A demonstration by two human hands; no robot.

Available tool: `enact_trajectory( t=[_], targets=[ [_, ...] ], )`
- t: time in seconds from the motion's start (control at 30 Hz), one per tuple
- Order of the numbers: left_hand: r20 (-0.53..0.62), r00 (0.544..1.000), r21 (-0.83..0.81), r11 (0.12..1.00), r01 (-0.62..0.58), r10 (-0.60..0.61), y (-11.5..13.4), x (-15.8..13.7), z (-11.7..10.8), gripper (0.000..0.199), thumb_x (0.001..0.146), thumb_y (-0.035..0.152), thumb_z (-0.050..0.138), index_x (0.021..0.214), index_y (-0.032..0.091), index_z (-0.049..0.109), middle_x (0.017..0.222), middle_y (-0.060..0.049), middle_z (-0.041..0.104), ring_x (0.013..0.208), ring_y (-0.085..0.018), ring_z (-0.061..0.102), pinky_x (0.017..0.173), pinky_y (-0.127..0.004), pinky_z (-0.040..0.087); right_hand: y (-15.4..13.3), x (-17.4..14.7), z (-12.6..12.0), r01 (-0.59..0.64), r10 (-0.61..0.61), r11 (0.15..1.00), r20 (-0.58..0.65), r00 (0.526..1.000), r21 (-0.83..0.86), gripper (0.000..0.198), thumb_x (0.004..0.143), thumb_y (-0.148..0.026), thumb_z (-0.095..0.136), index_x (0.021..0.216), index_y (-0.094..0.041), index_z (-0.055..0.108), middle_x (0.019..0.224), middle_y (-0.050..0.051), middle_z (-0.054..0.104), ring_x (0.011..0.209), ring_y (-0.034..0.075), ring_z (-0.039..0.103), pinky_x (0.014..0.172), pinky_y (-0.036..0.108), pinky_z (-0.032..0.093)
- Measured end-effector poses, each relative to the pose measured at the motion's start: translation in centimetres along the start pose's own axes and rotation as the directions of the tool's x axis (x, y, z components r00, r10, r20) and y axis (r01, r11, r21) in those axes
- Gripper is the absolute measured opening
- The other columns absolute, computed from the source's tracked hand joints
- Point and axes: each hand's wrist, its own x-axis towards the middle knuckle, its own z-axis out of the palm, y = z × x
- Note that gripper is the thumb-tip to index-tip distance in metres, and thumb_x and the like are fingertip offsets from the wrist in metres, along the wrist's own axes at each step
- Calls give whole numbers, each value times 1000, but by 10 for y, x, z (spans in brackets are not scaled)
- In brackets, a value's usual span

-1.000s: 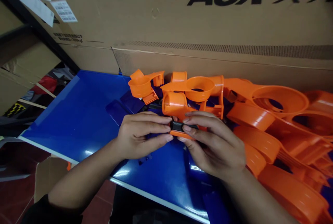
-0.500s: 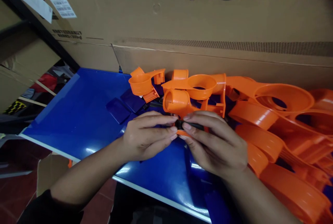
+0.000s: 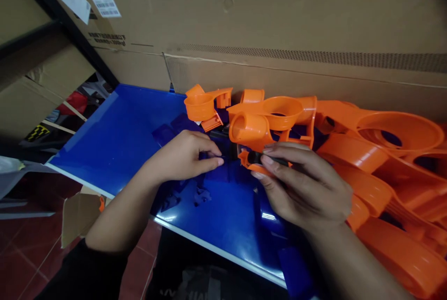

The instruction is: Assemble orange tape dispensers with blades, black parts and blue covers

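In my right hand (image 3: 303,188) is a small orange plastic piece (image 3: 257,168) with a black part (image 3: 254,157) seated in it; thumb and fingers pinch both, and a black bar runs back under the fingers. My left hand (image 3: 188,156) hovers over the blue table, apart from the piece, its thumb and forefinger separated and nothing visible between them. The other left fingers are mostly hidden. Just beyond the hands stand orange plastic frames with round rings (image 3: 249,128), which look like tape dispenser bodies. Black strips (image 3: 219,134) lie near the left fingertips.
A heap of larger orange ring-shaped parts (image 3: 380,188) fills the right side. Flat dark blue pieces (image 3: 163,133) lie on the blue table (image 3: 115,137). Behind rises a large cardboard box (image 3: 209,25). An open carton (image 3: 75,214) sits on the floor at left.
My left hand has let go of the orange piece and drawn away to the left. The right hand keeps hold of it. The camera view has shifted slightly.
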Motion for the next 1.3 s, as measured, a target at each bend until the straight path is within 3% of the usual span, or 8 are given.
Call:
enact_trajectory(
  t=[0.17,0.47,0.6,0.8,0.9,1.0,1.13,1.3],
  targets=[
    [255,966,102,995,17,-43,6,-5,-9,15,91,32,85,100,20,82,89,-4,78,80,-18,72,75,-29,52,-1,0,0,-3,2,999,-29,1000,-49,68,77,-5,93,139,-29,77,116,10,83,97,30,82,78,49,73],
    [316,886,388,898,207,-341,10,-16,-22,22,80,38,92,91,24,79,78,-1,74,66,-17,61,61,-30,35,3,-7,1,-10,6,998,-60,998,-69,64,75,-10,96,133,-28,78,114,8,84,95,31,84,77,50,73],
    [322,899,388,907,160,-297,9,-19,-12,10,88,28,81,81,23,77,73,-2,73,64,-18,61,61,-32,32,1,-3,2,-11,9,999,-47,999,-35,53,76,-9,95,124,-27,79,111,8,84,95,30,84,78,50,74],
    [377,909,184,976,113,-177,9,-18,-17,11,95,18,70,84,20,71,86,-2,73,80,-17,66,74,-30,45,-2,0,2,1,0,1000,-42,999,26,50,78,-6,91,123,-24,79,111,10,83,100,31,83,82,50,73],
    [290,951,33,994,107,-112,12,-16,-26,9,99,20,67,89,20,67,93,-3,69,84,-16,64,79,-29,49,-2,1,1,4,-3,999,-33,999,40,48,78,-4,90,122,-21,79,110,11,83,101,30,83,84,50,73],
    [60,988,-174,974,148,-139,13,-14,-21,16,103,28,67,89,20,64,90,-3,67,79,-14,60,73,-28,49,-2,1,-1,7,-6,999,-27,1000,36,47,76,-1,90,118,-18,79,110,12,82,102,31,83,84,50,73],
    [-214,958,-569,822,35,-190,9,-7,6,18,97,32,79,102,20,67,85,1,62,69,-10,56,61,-22,45,0,1,-3,10,-10,1000,-28,1000,24,49,75,-1,90,119,-20,78,111,11,83,102,32,83,83,51,73],
    [-262,946,-680,732,-42,-189,7,-2,29,33,97,34,82,128,28,79,86,1,66,67,-9,55,59,-22,46,4,-3,-5,-7,7,1000,-22,1000,0,49,78,-6,90,121,-25,77,111,8,83,98,31,84,82,52,74]
  ],
)
